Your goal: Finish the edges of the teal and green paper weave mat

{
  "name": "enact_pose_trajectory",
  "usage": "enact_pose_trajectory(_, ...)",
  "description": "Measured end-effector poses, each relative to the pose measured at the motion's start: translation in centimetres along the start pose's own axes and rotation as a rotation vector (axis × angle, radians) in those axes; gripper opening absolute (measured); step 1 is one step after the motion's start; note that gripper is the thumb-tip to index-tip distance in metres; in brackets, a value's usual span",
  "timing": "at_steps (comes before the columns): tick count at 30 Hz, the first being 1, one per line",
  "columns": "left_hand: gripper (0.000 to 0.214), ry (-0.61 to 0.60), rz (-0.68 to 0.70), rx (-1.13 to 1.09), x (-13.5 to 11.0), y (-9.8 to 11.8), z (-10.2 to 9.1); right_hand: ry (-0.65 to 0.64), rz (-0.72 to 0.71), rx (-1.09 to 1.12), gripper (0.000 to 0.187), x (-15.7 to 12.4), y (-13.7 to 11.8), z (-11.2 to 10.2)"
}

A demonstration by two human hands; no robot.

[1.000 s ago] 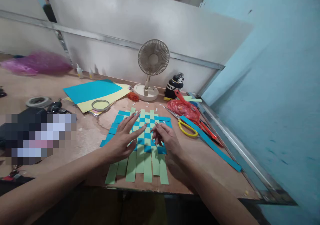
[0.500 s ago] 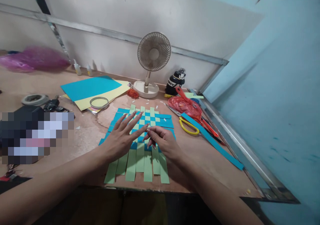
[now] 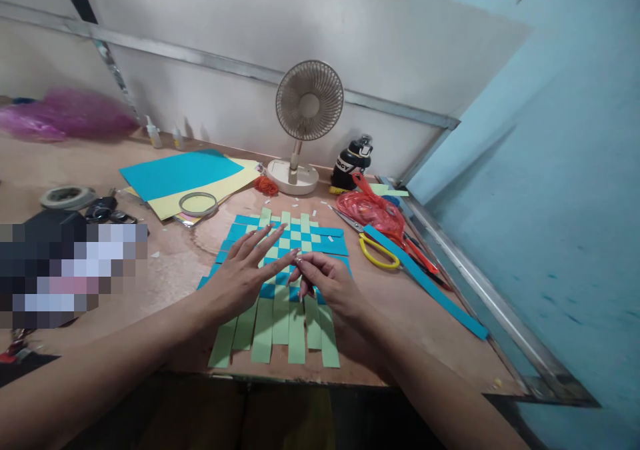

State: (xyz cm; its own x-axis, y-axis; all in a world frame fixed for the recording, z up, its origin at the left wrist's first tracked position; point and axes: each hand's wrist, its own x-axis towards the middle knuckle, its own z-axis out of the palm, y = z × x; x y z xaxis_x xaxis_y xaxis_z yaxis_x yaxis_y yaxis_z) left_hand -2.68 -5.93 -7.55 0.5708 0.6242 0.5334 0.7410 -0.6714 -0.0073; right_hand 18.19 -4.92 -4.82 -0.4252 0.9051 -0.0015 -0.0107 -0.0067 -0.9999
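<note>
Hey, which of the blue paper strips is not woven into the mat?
The long blue strip lying loose right of the woven mat, beside the yellow-handled scissors; the other blue ones are interlaced with green strips.

craft workbench (image 3: pixel 165 270), paper sheets (image 3: pixel 183 173), scissors (image 3: pixel 373 250), tape (image 3: pixel 199 204)

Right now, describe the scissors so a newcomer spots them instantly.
Start at the white desk fan at the back. Just right of the woven paper mat, in front of the red plastic bag, lie the scissors. Their yellow loop handles set them apart; a long blue paper strip crosses them.
</note>
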Motion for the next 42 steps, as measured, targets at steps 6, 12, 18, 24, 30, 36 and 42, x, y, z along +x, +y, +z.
enact_pose_trajectory(6,0.093,-0.032,-0.008,-0.053,-0.19,-0.12,0.59,0.008,0.003,0.022,0.035,-0.05,-0.01,0.05)
enact_pose_trajectory(12,0.093,-0.018,0.014,-0.02,-0.11,0.06,0.24,0.016,0.052,0.03,0.034,-0.1,0.02,0.01)
enact_pose_trajectory(18,0.09,-0.033,0.006,-0.004,-0.08,0.26,-0.06,0.028,0.053,0.07,0.033,-0.22,-0.14,0.18)
enact_pose_trajectory(24,0.091,-0.039,-0.01,-0.011,-0.07,0.29,0.09,0.027,0.047,0.094,0.033,-0.27,-0.07,0.17)
enact_pose_trajectory(30,0.091,-0.066,-0.012,-0.019,-0.08,0.24,0.01,0.032,0.062,0.082,0.028,-0.21,0.13,0.05)
enact_pose_trajectory(36,0.091,-0.053,-0.007,-0.043,-0.08,0.33,0.01,0.039,0.05,0.079,0.028,-0.12,0.39,0.05)
enact_pose_trajectory(42,0.083,-0.084,-0.08,-0.3,-0.07,0.49,0.06,0.073,0.038,0.064,0.027,-0.3,0.2,0.13)
